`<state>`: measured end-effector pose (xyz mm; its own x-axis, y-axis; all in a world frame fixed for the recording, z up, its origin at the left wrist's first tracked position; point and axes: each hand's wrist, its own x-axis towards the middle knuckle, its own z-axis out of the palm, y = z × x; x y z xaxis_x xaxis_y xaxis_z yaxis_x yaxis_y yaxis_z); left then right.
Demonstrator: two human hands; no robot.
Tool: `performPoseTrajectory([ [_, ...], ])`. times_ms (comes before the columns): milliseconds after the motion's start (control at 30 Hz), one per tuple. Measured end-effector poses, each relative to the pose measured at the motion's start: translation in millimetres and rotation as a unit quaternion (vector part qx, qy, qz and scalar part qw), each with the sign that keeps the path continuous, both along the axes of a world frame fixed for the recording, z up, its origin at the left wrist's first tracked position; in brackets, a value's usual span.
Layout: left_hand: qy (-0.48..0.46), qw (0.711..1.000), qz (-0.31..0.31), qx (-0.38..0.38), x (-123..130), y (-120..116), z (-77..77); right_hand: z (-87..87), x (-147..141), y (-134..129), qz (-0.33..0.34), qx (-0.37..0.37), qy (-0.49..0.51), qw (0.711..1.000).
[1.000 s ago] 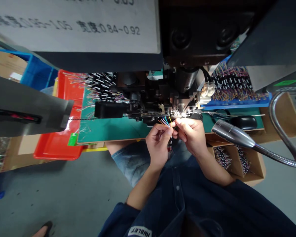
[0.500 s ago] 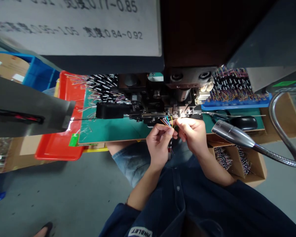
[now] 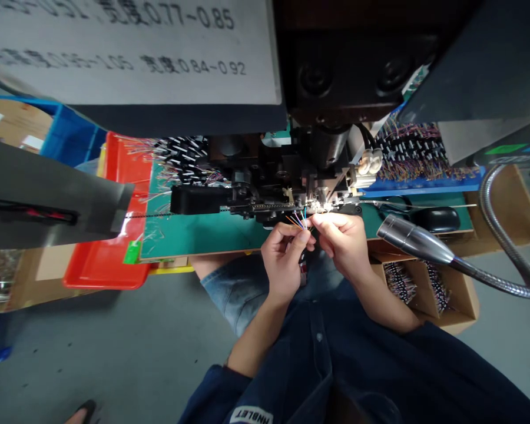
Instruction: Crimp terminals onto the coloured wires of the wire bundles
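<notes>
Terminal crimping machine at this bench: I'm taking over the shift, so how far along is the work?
Done-looking: wire bundles stand in the blue rack and lie in the cardboard box. In hand: the left hand and right hand pinch coloured wires at the crimping machine. Left: can't tell; no total shows, though more bundles lie by the red tray.

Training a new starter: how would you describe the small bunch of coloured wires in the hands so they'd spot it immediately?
Below the front of the black crimping machine, the left hand and right hand meet. The short fan of orange and blue wires sticks up from the left hand, unlike the bundles racked off to the right.
</notes>
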<state>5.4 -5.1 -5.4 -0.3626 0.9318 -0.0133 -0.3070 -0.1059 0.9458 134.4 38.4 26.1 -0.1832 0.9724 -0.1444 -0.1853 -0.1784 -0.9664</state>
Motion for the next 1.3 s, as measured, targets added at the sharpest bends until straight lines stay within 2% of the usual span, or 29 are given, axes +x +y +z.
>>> performPoseTrajectory([
  [167, -0.009, 1.0, 0.012, 0.017, 1.3, 1.2, 0.9, -3.5, -4.7, 0.2, -0.009, -0.024, 0.001, 1.0],
  [567, -0.003, 1.0, 0.022, 0.009, 1.0, 1.1, 0.1, -1.8, -5.1, 1.0, -0.019, -0.02, -0.003, 1.0],
  [967, 0.009, 1.0, -0.008, 0.023, 0.7, -0.9, -1.7, 16.0, -0.2, -1.0, 0.008, 0.047, -0.063, 0.997],
  [1167, 0.002, 1.0, -0.003, 0.002, 2.9, -1.5, -1.5, 9.6, 0.7, -0.8, -0.005, 0.017, -0.056, 0.998],
  [1300, -0.014, 1.0, -0.009, -0.016, 4.3, -3.7, -6.8, 8.5, 0.3, 0.1, 0.011, -0.007, -0.041, 0.999],
])
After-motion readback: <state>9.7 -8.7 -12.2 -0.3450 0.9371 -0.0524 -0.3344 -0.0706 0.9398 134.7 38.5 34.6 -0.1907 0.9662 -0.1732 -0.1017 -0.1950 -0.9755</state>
